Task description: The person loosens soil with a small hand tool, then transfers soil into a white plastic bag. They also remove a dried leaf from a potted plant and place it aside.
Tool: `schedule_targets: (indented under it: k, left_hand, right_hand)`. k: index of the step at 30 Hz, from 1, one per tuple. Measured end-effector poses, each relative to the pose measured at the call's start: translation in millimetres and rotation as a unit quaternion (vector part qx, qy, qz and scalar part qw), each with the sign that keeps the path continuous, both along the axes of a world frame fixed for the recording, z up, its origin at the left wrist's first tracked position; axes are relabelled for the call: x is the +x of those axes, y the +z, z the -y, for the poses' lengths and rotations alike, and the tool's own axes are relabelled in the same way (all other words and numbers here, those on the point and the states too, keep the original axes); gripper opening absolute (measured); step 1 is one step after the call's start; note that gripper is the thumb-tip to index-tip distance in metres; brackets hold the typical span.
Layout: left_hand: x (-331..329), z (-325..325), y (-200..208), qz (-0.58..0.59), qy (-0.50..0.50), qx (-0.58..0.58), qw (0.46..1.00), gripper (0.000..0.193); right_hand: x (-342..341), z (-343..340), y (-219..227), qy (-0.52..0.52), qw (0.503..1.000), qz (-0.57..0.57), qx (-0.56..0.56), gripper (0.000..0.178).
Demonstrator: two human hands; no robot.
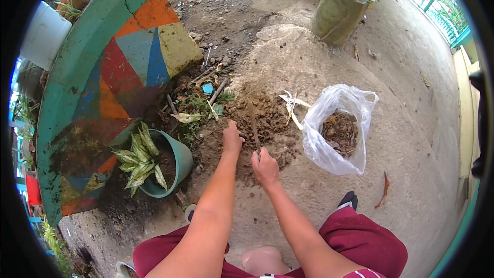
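Note:
In my right hand (265,168) is the dark handle of a knife (252,118), its long, narrow, rusty-brown blade pointing away from me over a heap of loose brown soil (267,121). My left hand (233,138) is just left of the blade, at the soil's near-left side. Its fingers are curled together, with something small and dark at their tips that I cannot make out. A green plastic pot (183,163) leans on its side to the left, holding soil and a plant with pale-speckled leaves (138,157).
Right of the soil stands an open clear plastic bag (329,154) with brown dry matter inside. White strips (294,113) lie beside it. Twigs, weeds (193,108) and a blue scrap (207,88) lie by a painted, curved concrete wall (128,56). A concrete-based post (339,15) rises farther off.

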State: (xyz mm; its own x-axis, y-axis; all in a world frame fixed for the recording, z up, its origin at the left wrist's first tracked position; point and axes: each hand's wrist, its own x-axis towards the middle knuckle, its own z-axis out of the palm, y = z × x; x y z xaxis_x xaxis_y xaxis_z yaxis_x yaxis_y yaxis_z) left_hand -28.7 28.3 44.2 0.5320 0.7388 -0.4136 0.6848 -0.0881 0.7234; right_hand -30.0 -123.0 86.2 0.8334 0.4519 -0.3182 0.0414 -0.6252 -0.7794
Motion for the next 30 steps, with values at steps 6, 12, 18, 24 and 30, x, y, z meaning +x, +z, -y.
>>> schedule_targets:
  k: [6,12,18,24,30]
  left_hand:
    - [-4.8,-13.4,-15.5,0.029,0.026,-0.054,0.998,0.031]
    - [-4.2,-20.9,-8.1,-0.034,-0.123,-0.01,0.992,0.024]
    - [-7.7,-31.1,-25.5,0.052,-0.037,-0.009,0.998,0.023]
    - [6.4,-15.1,-19.0,-0.013,-0.047,0.082,0.995,0.017]
    - [6.0,-11.9,-26.4,-0.019,-0.027,0.159,0.987,0.017]
  right_hand:
    - [-13.2,13.4,-22.5,0.087,0.982,-0.12,-0.113,0.026]
    - [2.9,16.3,-24.3,0.093,0.983,-0.095,-0.128,0.031]
    - [13.3,2.2,-4.1,0.087,0.988,-0.062,-0.108,0.031]
    - [16.9,-5.9,8.4,0.022,0.998,-0.045,-0.036,0.03]
    - [4.3,7.4,-33.1,0.078,0.987,-0.08,-0.114,0.028]
